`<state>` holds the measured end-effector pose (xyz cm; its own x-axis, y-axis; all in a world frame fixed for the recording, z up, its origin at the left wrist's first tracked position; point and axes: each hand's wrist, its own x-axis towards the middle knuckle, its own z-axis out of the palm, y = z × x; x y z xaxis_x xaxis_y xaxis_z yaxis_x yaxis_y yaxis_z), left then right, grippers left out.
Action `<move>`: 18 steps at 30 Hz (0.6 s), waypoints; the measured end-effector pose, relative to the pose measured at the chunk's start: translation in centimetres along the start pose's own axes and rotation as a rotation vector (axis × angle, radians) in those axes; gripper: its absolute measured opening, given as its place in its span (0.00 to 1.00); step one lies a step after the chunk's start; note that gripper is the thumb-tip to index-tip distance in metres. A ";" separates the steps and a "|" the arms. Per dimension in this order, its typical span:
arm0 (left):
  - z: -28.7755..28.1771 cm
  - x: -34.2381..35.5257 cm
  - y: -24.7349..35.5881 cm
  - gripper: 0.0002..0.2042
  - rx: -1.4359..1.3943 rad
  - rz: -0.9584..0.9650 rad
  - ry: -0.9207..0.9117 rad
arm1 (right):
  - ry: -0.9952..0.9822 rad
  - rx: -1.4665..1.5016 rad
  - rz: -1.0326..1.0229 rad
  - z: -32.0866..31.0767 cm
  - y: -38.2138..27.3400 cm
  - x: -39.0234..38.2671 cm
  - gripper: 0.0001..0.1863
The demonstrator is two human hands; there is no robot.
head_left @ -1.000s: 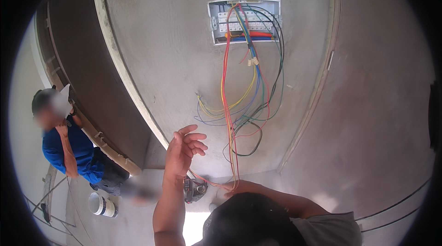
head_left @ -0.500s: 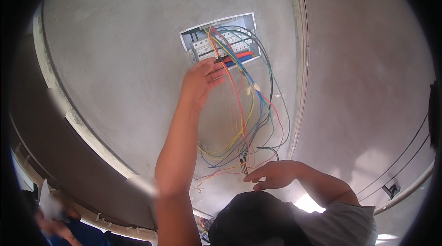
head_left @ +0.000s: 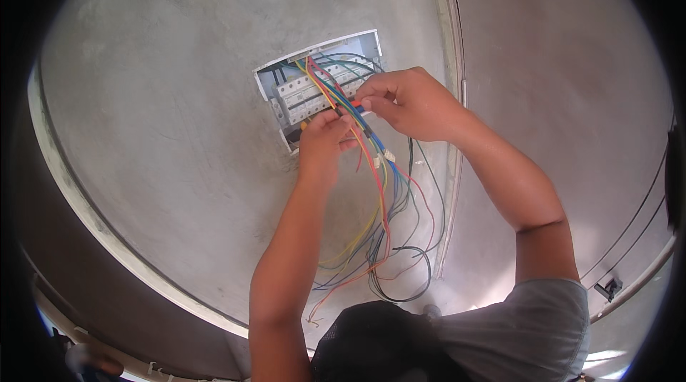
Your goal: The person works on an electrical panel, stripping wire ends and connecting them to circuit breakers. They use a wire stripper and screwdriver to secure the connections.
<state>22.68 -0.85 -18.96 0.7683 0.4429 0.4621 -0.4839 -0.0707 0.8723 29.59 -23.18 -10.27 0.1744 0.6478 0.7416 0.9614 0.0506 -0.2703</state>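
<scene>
In front of me a white distribution box is set into the grey wall, with a row of white circuit breakers inside. A bundle of red, yellow, blue and green wires hangs out of it. My left hand is closed at the lower edge of the box, fingers round the dark end of a slim red-and-blue piece. Its kind is hard to make out. From the right, my right hand pinches the other end between thumb and fingers. The hands partly hide the piece and the box's lower right.
Loose wire ends and a dark coil of wire hang low below the box. A vertical wall joint runs right of it. A black cap fills the bottom middle. A blurred person is at lower left.
My right hand has risen from the low wires to the box and taken hold of the red-and-blue piece. My left hand stays at its dark end. The view has shifted a little.
</scene>
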 end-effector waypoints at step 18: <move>1.4 -0.1 -4.6 0.07 0.283 0.321 0.275 | -0.009 0.466 -0.245 8.5 15.8 3.6 0.12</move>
<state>25.46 -1.83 -22.83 0.4422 0.5758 0.6876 -0.5157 -0.4641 0.7202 43.60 -13.65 -17.10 -0.0474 0.5808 0.8127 0.7770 0.5327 -0.3354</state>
